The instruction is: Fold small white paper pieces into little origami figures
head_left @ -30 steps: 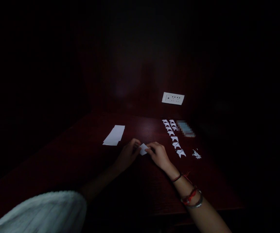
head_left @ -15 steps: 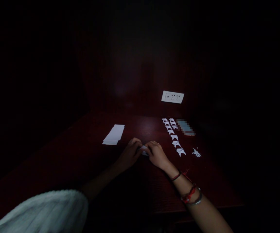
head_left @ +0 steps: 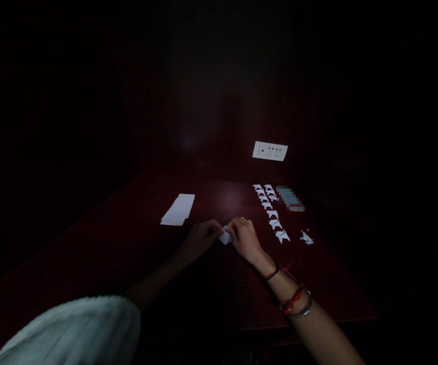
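Between my hands is a small piece of folded white paper (head_left: 225,236), low over the dark red table (head_left: 219,294). My left hand (head_left: 204,235) pinches its left edge with thumb and fingers. On the opposite side my right hand (head_left: 245,237) grips the paper, thumb inward and fingers curled. Parts of the paper's edges are covered by the fingertips. Right of my hands, folded white paper pieces (head_left: 272,215) with notched ends lie in two slanting rows.
A stack of white paper strips (head_left: 179,209) lies to the left. At the right are a blurred-out phone-like object (head_left: 290,198) and a small heap of white scraps (head_left: 306,237). A white socket panel (head_left: 270,151) sits on the wall behind. Surroundings are very dark.
My left hand has shifted slightly left and its fingers have drawn back, so more of the folded paper shows. My right hand has moved only a little.
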A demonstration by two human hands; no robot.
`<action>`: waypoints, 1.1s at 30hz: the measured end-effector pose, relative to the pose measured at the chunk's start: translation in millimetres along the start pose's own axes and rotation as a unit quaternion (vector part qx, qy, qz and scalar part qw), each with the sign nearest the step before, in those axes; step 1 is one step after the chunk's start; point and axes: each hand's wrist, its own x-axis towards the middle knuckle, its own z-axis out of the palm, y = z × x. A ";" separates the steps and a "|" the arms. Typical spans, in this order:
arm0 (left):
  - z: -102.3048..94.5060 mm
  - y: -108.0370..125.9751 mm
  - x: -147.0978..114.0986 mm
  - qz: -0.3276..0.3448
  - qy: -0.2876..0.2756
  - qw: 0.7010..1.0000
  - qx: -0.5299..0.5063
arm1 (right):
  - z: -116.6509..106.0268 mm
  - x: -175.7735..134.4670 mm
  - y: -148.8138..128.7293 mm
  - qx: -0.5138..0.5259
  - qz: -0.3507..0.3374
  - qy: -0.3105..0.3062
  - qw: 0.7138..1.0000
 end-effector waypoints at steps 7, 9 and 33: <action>-2.3 -13.6 -1.1 -0.022 0.028 0.999 0.018 | 1.9 0.3 14.0 0.124 0.024 -0.081 0.989; -3.8 -15.8 -1.2 -0.029 0.036 0.999 0.007 | 0.7 -0.1 16.5 0.128 0.035 -0.088 0.987; 0.4 -13.9 -6.0 -0.030 -0.032 0.999 -0.019 | 4.3 1.6 30.0 0.145 0.095 -0.019 0.985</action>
